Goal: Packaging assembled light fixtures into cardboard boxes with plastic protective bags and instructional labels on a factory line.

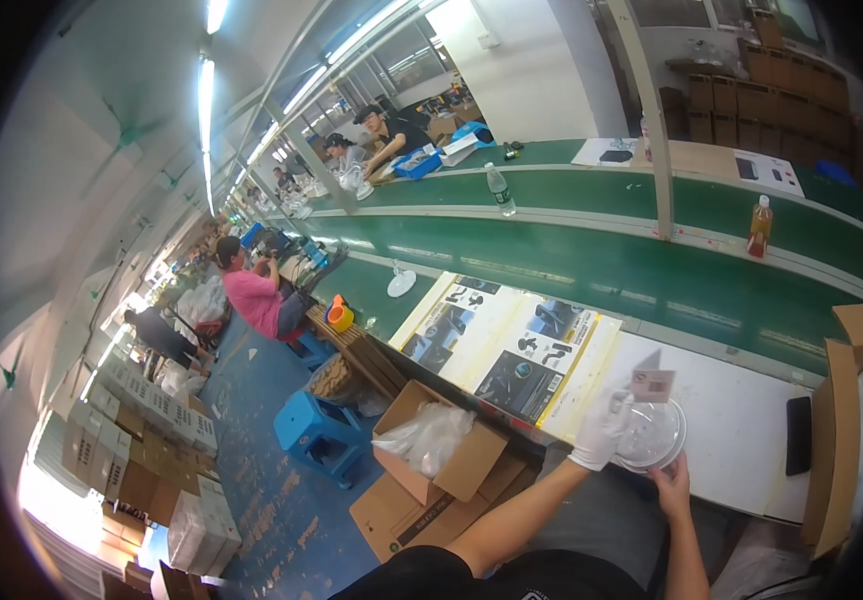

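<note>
In front of me, over the near edge of the work table, is a clear round dish-like piece [648,436] with a pale rim. My right hand [670,482], bare, grips its lower right rim between thumb and fingers. My left hand [596,435], in a white glove, is closed at the upper left of the dish. A small folded card [654,386] with a dark printed patch stands just above the dish, by the gloved fingertips. Whether the left fingers also press on the dish is hard to see.
Printed cardboard sheets [531,350] cover the table on the left. A dark flat object [798,436] and an open carton [841,430] are at the right. Beyond runs a green conveyor [551,250]. Left stand a carton of plastic bags [431,440] and a blue stool [323,432]. Several people work farther off.
</note>
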Motion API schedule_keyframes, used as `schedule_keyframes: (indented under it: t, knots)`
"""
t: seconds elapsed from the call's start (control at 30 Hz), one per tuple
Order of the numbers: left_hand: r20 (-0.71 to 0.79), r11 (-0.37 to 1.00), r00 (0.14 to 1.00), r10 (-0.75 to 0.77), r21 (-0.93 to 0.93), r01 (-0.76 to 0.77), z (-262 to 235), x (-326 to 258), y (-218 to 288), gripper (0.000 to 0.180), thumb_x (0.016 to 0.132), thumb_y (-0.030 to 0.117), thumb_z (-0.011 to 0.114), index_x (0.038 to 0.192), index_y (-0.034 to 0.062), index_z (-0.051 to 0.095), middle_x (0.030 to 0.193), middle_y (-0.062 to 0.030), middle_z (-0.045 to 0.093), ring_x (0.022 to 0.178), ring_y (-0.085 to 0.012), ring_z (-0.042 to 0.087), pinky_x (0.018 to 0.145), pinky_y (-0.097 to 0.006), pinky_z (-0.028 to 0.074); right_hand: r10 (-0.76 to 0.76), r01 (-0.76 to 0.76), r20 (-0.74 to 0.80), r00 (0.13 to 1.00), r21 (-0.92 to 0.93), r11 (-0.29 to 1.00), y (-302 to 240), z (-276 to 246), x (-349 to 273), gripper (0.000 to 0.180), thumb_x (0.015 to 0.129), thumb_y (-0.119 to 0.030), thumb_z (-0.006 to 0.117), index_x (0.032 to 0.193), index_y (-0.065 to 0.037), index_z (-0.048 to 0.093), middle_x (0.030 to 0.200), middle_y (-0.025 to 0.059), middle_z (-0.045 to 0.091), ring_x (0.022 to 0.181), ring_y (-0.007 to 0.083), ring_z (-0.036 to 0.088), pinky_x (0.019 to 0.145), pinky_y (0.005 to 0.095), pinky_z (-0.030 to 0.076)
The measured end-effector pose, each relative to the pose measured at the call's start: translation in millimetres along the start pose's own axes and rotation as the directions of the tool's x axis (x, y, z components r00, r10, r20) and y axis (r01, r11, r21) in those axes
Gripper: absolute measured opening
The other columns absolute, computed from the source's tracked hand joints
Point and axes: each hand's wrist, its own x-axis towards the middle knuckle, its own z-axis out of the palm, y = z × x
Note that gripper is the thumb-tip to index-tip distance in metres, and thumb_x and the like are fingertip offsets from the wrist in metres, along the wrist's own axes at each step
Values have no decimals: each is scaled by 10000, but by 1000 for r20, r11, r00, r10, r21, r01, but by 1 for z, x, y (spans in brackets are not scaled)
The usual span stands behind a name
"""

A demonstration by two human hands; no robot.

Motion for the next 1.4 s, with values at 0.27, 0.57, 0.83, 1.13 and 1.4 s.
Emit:
schedule_keyframes:
  t: [0.27, 0.57, 0.83, 1.13, 1.4]
  knots:
    - [-216, 676, 832, -512, -698, 235, -83, -12, -88, 161, 1009, 132, 554, 1162, 96, 585, 1062, -32, 584, 1007, -160, 573, 878, -365, 534, 129, -155, 153, 980, 173, 973, -104, 72, -3, 685, 875, -17, 701, 1496, -27, 411, 1487, 157, 474, 1311, 259, 533, 1077, 386, 438]
    - [283, 368, 845, -455, -804, 467, -132, -71, -184, 538, 970, 264, 544, 1454, 61, 428, 1444, -114, 540, 1352, -232, 492, 1138, -439, 410, -482, 724, 608, 631, -238, 648, -203, 143, -28, 597, 786, -112, 760, 1344, -41, 560, 1470, 142, 516, 1350, 310, 493, 1102, 453, 412]
    - [33, 807, 937, -348, -498, 317, -114, -93, -127, 555, 955, 255, 558, 1455, 51, 426, 1448, -130, 528, 1355, -242, 484, 1154, -437, 395, -474, 699, 527, 706, -407, 588, -189, 141, -45, 687, 790, -308, 802, 1401, -141, 535, 1557, 266, 355, 1433, 497, 325, 1144, 628, 269]
    - [-121, 464, 836, -535, -869, 171, -114, -66, -26, 463, 1043, 306, 532, 1438, 85, 433, 1343, -112, 558, 1244, -273, 544, 1036, -481, 495, -105, 85, 151, 983, 130, 988, -142, 96, -4, 972, 647, -71, 895, 1432, -17, 324, 1540, 218, 347, 1362, 308, 431, 1118, 395, 373]
    - [-225, 726, 902, -368, -675, 127, -103, -58, 6, 434, 1045, 239, 536, 1394, -1, 443, 1290, -160, 603, 1218, -253, 591, 1015, -377, 501, 213, -271, 180, 960, 427, 863, -84, 73, -10, 635, 851, -87, 768, 1406, 14, 477, 1228, 101, 645, 1180, 216, 593, 1034, 357, 448]
